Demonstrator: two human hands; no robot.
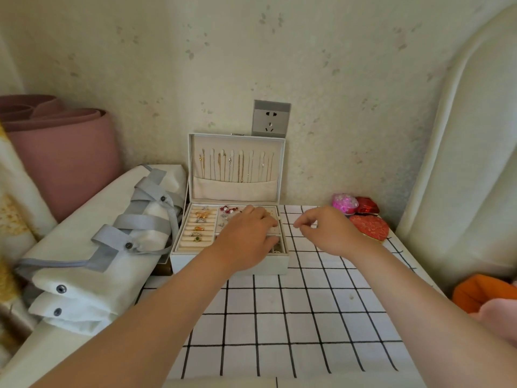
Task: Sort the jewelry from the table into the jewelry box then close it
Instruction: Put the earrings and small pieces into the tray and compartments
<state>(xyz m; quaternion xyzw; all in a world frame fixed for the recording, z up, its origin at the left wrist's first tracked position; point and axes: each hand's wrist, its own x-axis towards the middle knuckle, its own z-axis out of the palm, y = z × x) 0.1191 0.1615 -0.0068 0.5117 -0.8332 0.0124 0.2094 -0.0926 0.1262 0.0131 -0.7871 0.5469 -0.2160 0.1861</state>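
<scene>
The open jewelry box [229, 247] sits under the left hand [247, 236], whose fingers lie flat and loose on its tray, while the right hand [326, 233] beside it pinches something too tiny to make out.

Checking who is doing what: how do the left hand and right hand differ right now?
The left hand lies palm-down over the open jewelry box, covering its right compartments; the right hand hovers over the checked tablecloth beside it, fingers curled in a pinch. What it pinches is too small to tell. Both are bare.
</scene>
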